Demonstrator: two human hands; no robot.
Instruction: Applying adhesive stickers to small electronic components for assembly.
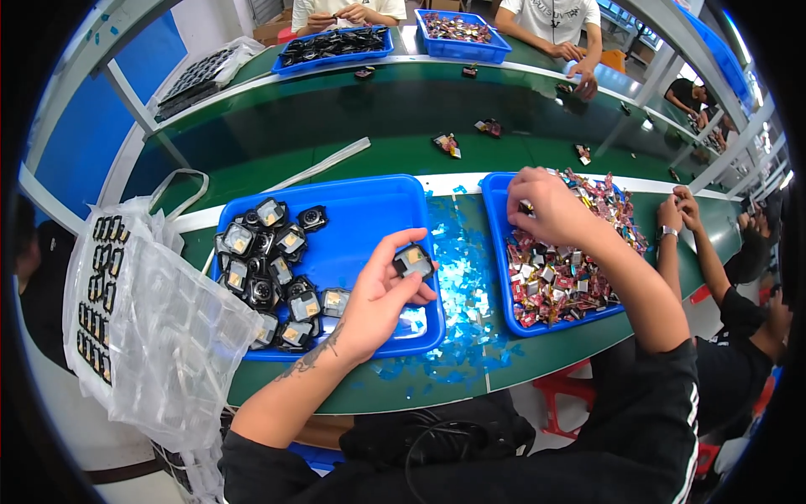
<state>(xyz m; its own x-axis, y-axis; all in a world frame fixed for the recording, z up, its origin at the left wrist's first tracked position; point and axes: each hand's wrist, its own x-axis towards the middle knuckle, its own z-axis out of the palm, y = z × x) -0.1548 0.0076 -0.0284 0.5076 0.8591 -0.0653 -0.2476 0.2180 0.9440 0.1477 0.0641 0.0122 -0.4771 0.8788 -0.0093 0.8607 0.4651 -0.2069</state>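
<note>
Held in my left hand [369,307] is a small black watch-like case [413,262] with a grey and gold inside, gripped between thumb and fingers over the right side of a blue tray [348,191]. Several similar black cases [260,273] lie bunched on that tray's left side. My right hand [547,206] is at the upper left of a second blue tray [497,281], its fingers pinched together. A dark bit shows at those fingertips, too small to name. Small circuit parts with red, silver and gold wrapping [554,281] fill this second tray.
Blue film scraps [460,290] litter the green bench between the trays. Plastic bagged trays [159,319] lean at left. Loose parts [447,146] sit on the conveyor [336,113] beyond. Across it are blue trays [336,52] and people; another person's hands [678,212] are at right.
</note>
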